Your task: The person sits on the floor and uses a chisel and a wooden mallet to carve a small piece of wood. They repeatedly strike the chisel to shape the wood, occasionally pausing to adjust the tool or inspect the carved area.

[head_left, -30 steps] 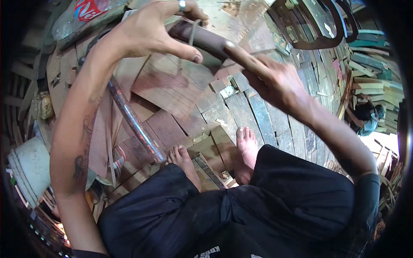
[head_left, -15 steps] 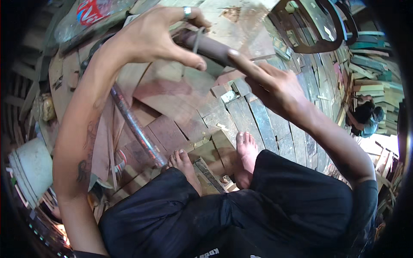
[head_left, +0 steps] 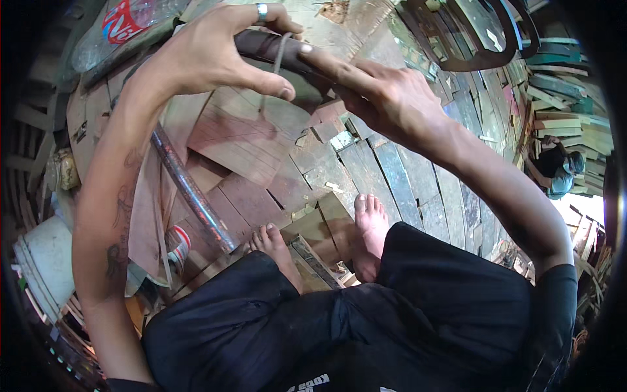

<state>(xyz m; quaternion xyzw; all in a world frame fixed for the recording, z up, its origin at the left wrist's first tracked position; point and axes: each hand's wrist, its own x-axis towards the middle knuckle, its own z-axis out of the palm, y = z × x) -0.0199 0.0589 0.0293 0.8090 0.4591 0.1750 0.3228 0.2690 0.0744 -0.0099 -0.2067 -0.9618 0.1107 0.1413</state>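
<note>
My left hand [head_left: 225, 55], with a ring on one finger, curves around one end of a dark rounded bar [head_left: 258, 46]. Its fingers hook over the far side, while the thumb stretches out along the near side. My right hand [head_left: 385, 95] grips the other end, index finger laid straight along the top. Across the bar, between the two hands, runs a thin grey strip [head_left: 281, 55]; whether it is cord or a shaving, I cannot tell. Beneath lies a reddish wooden board [head_left: 238, 140] with dark lines on it. The bar's underside and its ends are hidden.
A speckled pipe [head_left: 192, 189] slants down toward my left foot [head_left: 274, 245]. A white bucket [head_left: 46, 261] stands at left. Curved dark wooden frames [head_left: 457, 62] lie at top right, stacked planks [head_left: 562, 124] beyond. Another person [head_left: 555, 166] sits at far right.
My right hand has moved left, closer to my left hand, along with the bar's near end. My left hand keeps its curved pose. The view has shifted slightly.
</note>
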